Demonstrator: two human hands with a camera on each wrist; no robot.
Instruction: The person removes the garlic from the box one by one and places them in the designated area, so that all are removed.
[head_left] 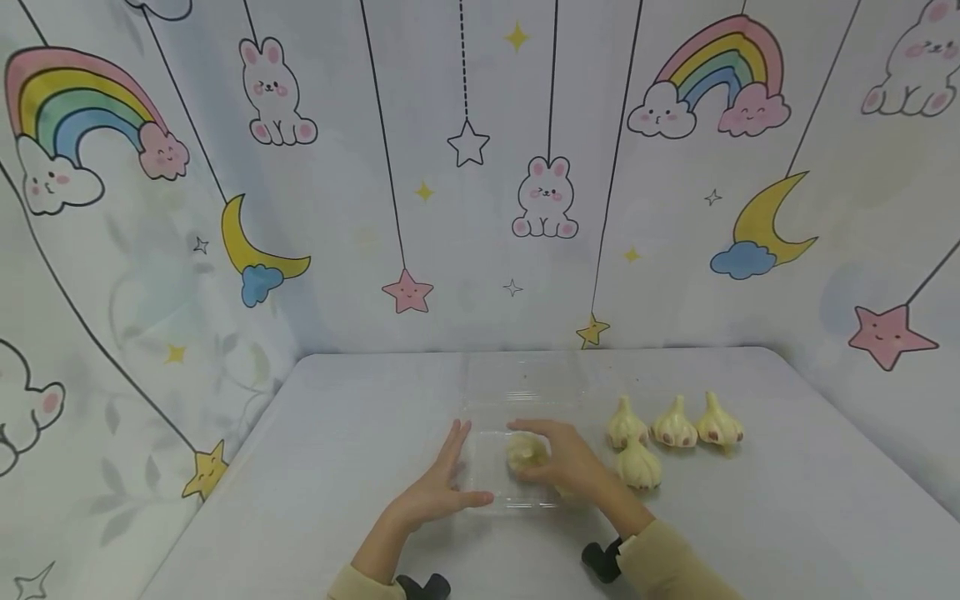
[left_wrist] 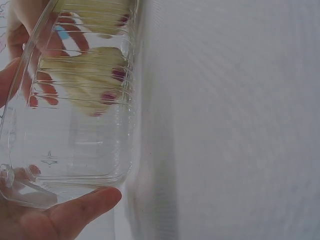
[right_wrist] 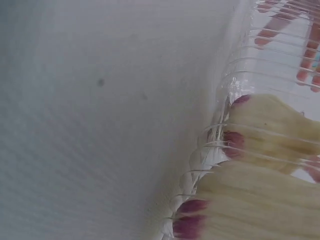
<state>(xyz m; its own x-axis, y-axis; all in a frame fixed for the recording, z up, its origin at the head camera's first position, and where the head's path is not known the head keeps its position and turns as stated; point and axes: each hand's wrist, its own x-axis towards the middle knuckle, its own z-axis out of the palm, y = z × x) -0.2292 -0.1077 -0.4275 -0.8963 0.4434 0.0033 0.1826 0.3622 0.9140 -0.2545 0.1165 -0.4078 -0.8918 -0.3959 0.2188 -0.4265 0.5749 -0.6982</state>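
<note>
A clear plastic box (head_left: 480, 454) lies on the table with its lid folded back. My right hand (head_left: 570, 458) reaches into it and pinches a garlic bulb (head_left: 525, 452) between thumb and fingers. Through the ribbed wall in the left wrist view, this bulb (left_wrist: 85, 80) shows purple spots at its base. A second garlic bulb (right_wrist: 250, 205) lies beside it in the box, mostly hidden by my right wrist in the head view. My left hand (head_left: 435, 496) rests against the box's left side, fingers spread and straight, its thumb (left_wrist: 95, 205) along the near corner.
Right of the box stand several loose garlic bulbs (head_left: 675, 425), two of them close together near my right forearm. The opened lid (head_left: 525, 379) extends behind the box. A white table (head_left: 360, 417) meets a printed cloth backdrop (head_left: 465, 233) at the back.
</note>
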